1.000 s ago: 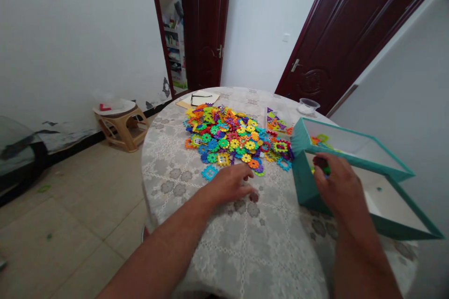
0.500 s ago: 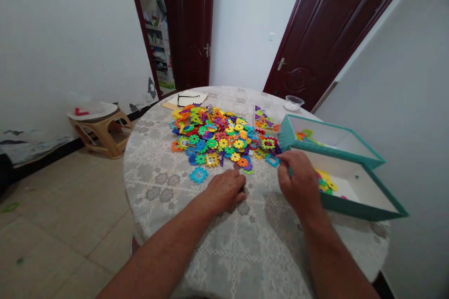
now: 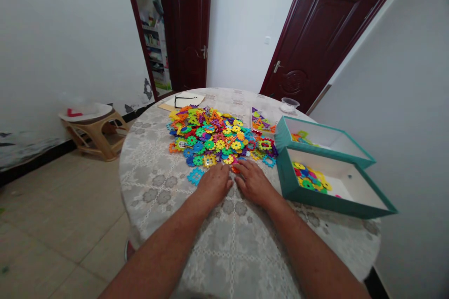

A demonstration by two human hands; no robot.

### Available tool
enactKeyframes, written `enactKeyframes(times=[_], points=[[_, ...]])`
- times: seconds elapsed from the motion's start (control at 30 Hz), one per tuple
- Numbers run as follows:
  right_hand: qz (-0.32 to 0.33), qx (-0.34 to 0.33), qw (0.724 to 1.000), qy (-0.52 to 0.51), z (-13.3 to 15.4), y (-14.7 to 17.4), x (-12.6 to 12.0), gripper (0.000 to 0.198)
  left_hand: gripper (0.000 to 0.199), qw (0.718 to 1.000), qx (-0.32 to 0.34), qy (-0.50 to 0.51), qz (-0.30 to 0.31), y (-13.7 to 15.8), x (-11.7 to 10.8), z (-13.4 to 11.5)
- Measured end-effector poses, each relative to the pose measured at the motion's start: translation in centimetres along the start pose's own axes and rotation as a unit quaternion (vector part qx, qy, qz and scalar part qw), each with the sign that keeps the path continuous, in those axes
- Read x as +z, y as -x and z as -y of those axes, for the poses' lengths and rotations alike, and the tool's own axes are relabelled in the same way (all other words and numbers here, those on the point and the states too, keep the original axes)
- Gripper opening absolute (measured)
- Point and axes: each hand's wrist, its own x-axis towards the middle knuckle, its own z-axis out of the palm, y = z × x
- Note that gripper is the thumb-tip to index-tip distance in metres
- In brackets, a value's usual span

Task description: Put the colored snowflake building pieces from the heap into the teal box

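Observation:
A heap of colourful plastic interlocking pieces (image 3: 210,133), many shaped like notched discs, covers the middle of the table. My left hand (image 3: 215,181) rests at its near edge with the fingers curled together; whatever they may hold is hidden. Close beside it, my right hand (image 3: 255,180) reaches in with thumb and fingers apart, the fingertips touching an orange notched disc (image 3: 234,168). A blue square piece (image 3: 195,176) lies just left of my left hand. Right of my right hand stands a dark green box (image 3: 326,202) with several yellow, green and blue pieces inside.
Behind the green box is a teal box (image 3: 324,147) with a few pieces. A clear tray (image 3: 261,120) of pieces and a clear plastic bowl (image 3: 289,103) sit farther back. Eyeglasses (image 3: 184,99) lie on paper at the back left. A tan stool (image 3: 98,135) stands beyond the table.
My right hand has moved left from beside the green box to the heap's near edge, beside my left hand. My left hand has shifted slightly left and forward. The camera view has shifted slightly.

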Motion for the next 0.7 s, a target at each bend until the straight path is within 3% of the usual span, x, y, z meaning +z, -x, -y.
enactKeyframes(times=[0.13,0.37,0.5,0.6,0.7], points=[[0.036,-0.04,0.997,-0.053,0.5,0.8,-2.0,0.036,0.028,1.0,-0.012,-0.009,0.004,-0.1,0.1,0.3],[0.077,-0.072,0.981,-0.163,0.7,2.1,-4.2,0.03,0.022,0.998,0.04,0.032,0.031,0.0,-0.4,0.8],[0.064,-0.02,0.982,-0.178,0.2,2.3,-4.8,0.036,0.017,0.997,0.043,0.047,0.033,0.3,-0.7,0.7],[0.037,0.045,0.991,-0.121,-0.3,2.6,-4.7,0.031,0.018,0.998,0.045,0.044,0.019,0.4,-0.7,0.5],[0.05,0.107,0.991,-0.067,-0.3,2.9,-4.1,0.03,0.016,0.998,0.046,0.047,0.019,0.4,-0.6,0.4]])
